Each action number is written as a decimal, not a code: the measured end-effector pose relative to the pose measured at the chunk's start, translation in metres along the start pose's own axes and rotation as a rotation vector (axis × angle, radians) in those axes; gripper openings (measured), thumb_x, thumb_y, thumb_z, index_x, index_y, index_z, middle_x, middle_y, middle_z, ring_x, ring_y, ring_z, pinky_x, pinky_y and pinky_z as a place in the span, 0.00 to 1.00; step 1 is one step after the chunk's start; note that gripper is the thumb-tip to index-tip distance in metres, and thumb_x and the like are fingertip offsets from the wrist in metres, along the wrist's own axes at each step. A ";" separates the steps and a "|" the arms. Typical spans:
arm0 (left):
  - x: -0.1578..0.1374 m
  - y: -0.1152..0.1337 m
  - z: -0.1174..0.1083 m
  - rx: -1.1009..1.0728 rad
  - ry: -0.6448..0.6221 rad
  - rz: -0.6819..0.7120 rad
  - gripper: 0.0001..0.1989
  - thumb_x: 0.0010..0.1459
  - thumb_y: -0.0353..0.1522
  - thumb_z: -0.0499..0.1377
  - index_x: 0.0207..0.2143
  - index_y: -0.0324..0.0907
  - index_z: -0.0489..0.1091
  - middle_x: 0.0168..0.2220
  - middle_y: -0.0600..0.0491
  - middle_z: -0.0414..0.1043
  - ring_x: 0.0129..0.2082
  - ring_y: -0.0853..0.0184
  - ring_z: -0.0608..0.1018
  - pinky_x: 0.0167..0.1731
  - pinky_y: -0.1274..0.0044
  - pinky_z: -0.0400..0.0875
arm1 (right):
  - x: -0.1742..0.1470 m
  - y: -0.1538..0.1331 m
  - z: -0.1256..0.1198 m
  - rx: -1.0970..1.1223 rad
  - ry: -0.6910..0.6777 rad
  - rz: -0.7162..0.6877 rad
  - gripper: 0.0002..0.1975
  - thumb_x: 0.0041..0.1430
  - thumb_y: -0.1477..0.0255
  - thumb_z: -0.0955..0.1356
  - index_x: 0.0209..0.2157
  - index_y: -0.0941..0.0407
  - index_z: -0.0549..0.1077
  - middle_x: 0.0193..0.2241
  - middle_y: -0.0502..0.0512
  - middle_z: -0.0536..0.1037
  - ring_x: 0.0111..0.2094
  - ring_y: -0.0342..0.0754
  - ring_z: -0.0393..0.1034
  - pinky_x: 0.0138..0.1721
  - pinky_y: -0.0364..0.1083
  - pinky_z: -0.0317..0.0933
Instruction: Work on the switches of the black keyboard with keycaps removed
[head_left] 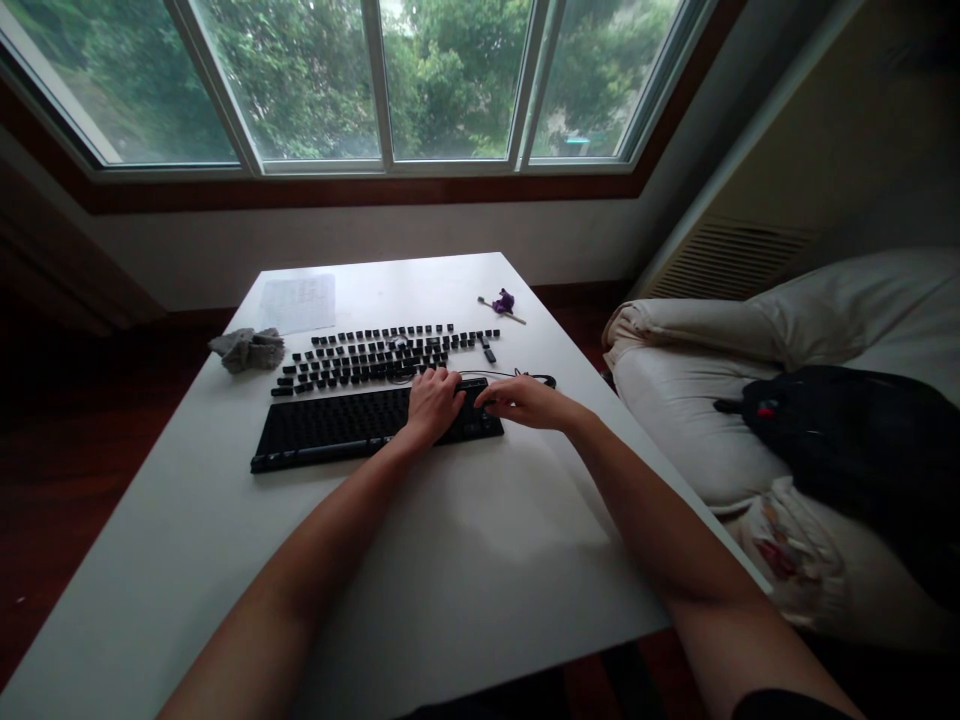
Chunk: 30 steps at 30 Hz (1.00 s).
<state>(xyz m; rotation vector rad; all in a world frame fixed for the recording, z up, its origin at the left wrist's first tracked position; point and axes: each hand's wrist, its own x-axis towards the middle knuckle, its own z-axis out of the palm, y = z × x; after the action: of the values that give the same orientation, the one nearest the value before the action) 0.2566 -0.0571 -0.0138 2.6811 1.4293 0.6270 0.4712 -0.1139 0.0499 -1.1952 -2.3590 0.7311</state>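
Note:
A black keyboard [330, 425] lies on the white table in front of me, most of its keycaps apparently off. My left hand [433, 405] rests across the keyboard's right half, fingers stretched out over its far edge. At the keyboard's right end, my right hand [527, 402] comes in from the side, its fingers bent together in a pinch over the keys. Whatever sits between those fingertips is too small to make out. Just beyond the keyboard, loose black keycaps [352, 362] stand in rows on the table, and a thin dark cable [480, 373] runs behind my hands.
A grey cloth [249, 350] is bunched at the table's left edge, near a printed sheet [298, 303]. Toward the back right lie a purple object [503, 301] and a thin stick with a dark tip [512, 316]. A cushioned sofa [667, 400] with a black bag [847, 430] flanks the table.

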 end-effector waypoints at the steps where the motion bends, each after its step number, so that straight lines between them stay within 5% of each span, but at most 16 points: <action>1: 0.000 -0.001 0.001 0.002 0.005 -0.006 0.08 0.64 0.37 0.59 0.44 0.46 0.71 0.43 0.48 0.72 0.46 0.56 0.70 0.45 0.66 0.62 | 0.000 0.001 0.000 0.014 0.001 -0.013 0.12 0.62 0.73 0.67 0.44 0.56 0.80 0.35 0.54 0.81 0.31 0.44 0.71 0.35 0.42 0.63; 6: -0.001 -0.008 0.003 -0.035 0.004 0.009 0.09 0.63 0.37 0.59 0.45 0.46 0.71 0.43 0.48 0.72 0.46 0.56 0.70 0.44 0.67 0.62 | -0.002 0.017 0.001 0.169 -0.021 0.020 0.13 0.62 0.67 0.69 0.45 0.56 0.81 0.35 0.55 0.82 0.33 0.46 0.74 0.36 0.43 0.66; 12: -0.004 -0.009 0.001 -0.063 -0.003 0.017 0.09 0.63 0.36 0.59 0.45 0.46 0.71 0.44 0.48 0.72 0.46 0.56 0.70 0.44 0.66 0.63 | -0.005 0.055 0.008 0.632 -0.113 0.180 0.20 0.59 0.60 0.72 0.47 0.59 0.79 0.37 0.59 0.82 0.40 0.51 0.78 0.41 0.48 0.73; 18: -0.006 -0.008 -0.002 -0.125 0.020 0.009 0.08 0.62 0.36 0.59 0.43 0.46 0.73 0.44 0.47 0.72 0.48 0.55 0.70 0.48 0.64 0.64 | -0.012 0.072 0.009 0.830 0.016 0.252 0.22 0.55 0.59 0.75 0.46 0.59 0.79 0.39 0.62 0.83 0.42 0.54 0.79 0.43 0.51 0.74; 25: -0.004 0.000 -0.005 -0.373 -0.009 0.251 0.13 0.60 0.36 0.61 0.48 0.47 0.73 0.47 0.51 0.76 0.49 0.58 0.73 0.52 0.65 0.65 | -0.003 0.058 0.011 0.838 0.168 0.205 0.21 0.56 0.61 0.75 0.46 0.60 0.78 0.37 0.60 0.83 0.40 0.52 0.79 0.42 0.49 0.74; 30: -0.003 0.004 -0.012 -0.506 -0.032 0.184 0.13 0.60 0.32 0.60 0.49 0.47 0.73 0.45 0.51 0.77 0.48 0.60 0.75 0.52 0.66 0.68 | 0.004 0.051 0.018 0.880 0.294 0.233 0.20 0.55 0.60 0.75 0.44 0.58 0.78 0.36 0.58 0.83 0.37 0.50 0.80 0.40 0.49 0.74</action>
<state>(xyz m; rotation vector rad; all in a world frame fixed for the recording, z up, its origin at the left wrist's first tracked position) 0.2537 -0.0634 -0.0028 2.4098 0.8679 0.8233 0.4908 -0.0898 0.0052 -1.0572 -1.3913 1.3634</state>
